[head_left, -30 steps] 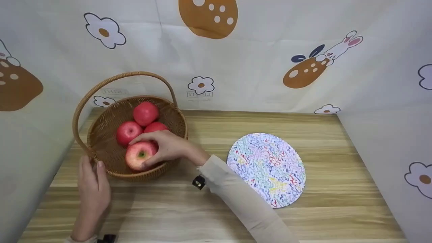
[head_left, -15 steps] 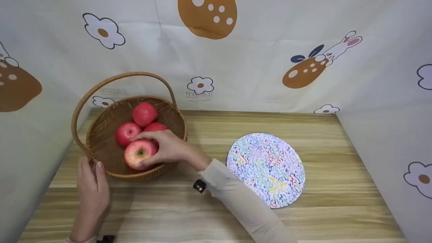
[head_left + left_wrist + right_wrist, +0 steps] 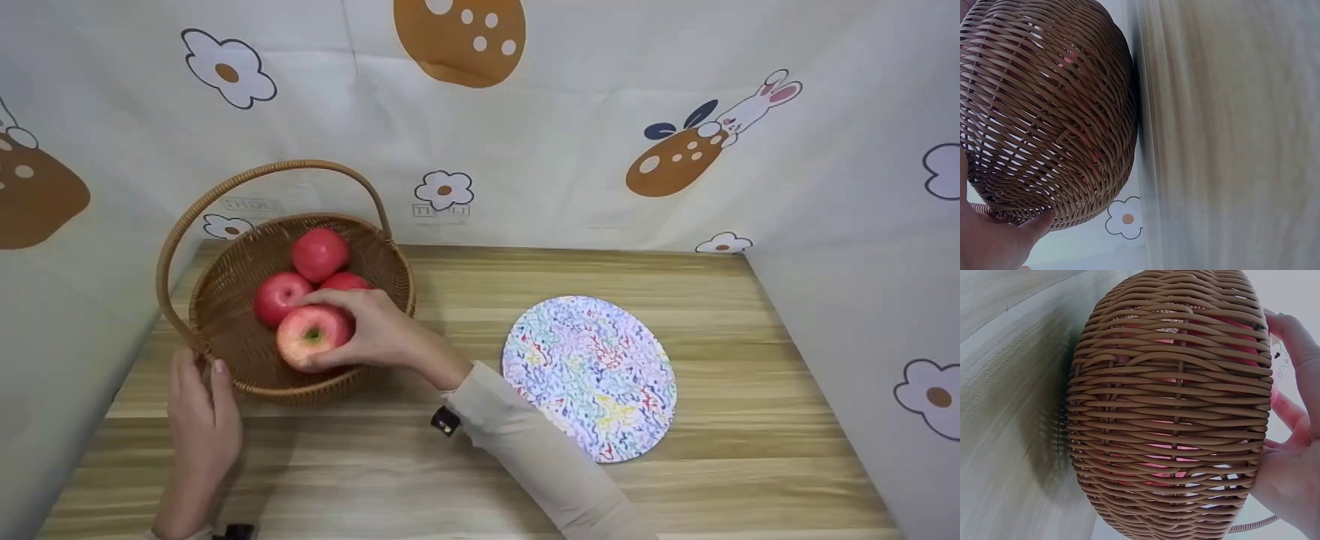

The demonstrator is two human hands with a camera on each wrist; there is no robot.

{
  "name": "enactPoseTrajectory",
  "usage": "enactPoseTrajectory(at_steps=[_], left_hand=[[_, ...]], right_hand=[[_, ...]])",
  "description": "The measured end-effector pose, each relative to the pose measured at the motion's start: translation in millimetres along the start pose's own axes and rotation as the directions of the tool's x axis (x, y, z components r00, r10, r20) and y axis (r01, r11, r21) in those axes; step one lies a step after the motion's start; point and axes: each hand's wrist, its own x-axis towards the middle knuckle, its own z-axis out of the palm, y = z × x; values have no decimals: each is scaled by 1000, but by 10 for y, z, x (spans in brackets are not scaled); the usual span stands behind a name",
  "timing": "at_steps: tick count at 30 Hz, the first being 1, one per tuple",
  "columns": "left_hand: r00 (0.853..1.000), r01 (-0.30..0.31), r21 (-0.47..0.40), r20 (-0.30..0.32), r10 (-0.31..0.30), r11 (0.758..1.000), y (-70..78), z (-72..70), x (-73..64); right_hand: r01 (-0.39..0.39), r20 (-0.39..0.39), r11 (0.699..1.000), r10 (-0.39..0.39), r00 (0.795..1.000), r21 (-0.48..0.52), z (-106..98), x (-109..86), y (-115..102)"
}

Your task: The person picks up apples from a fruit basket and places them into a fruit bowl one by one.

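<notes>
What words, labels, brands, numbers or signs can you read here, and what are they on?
"LIGHT", apparently mirrored, faint: print on the backdrop, seen through the basket handle.
Second print under the middle flower: too blurred to read.
Line beneath it: too small.
Basket, apples, round board: nothing readable.

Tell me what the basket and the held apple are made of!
The basket looks like wicker, maybe plastic imitation, slightly shiny: brown strands weave together. The held apple may be real or smooth plastic; red-yellow skin and a greenish stem hollow suggest real.
</notes>
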Motion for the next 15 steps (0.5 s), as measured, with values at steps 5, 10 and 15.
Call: enactPoseTrajectory(at_steps=[5, 10, 15], left_hand=[[1000, -20, -11, -14, 20, 1000, 0, 8, 4], [1000, 5, -4, 9, -5, 1000, 20, -5, 14], [999, 21, -10, 25, -20, 1000, 35, -17, 19]], right_hand=[[3, -39, 1000, -3, 999, -7, 13, -27, -16], [-3, -77, 1000, 4, 997, 13, 20, -60, -28], [2, -107, 1000, -1, 994, 8, 25, -89, -42]])
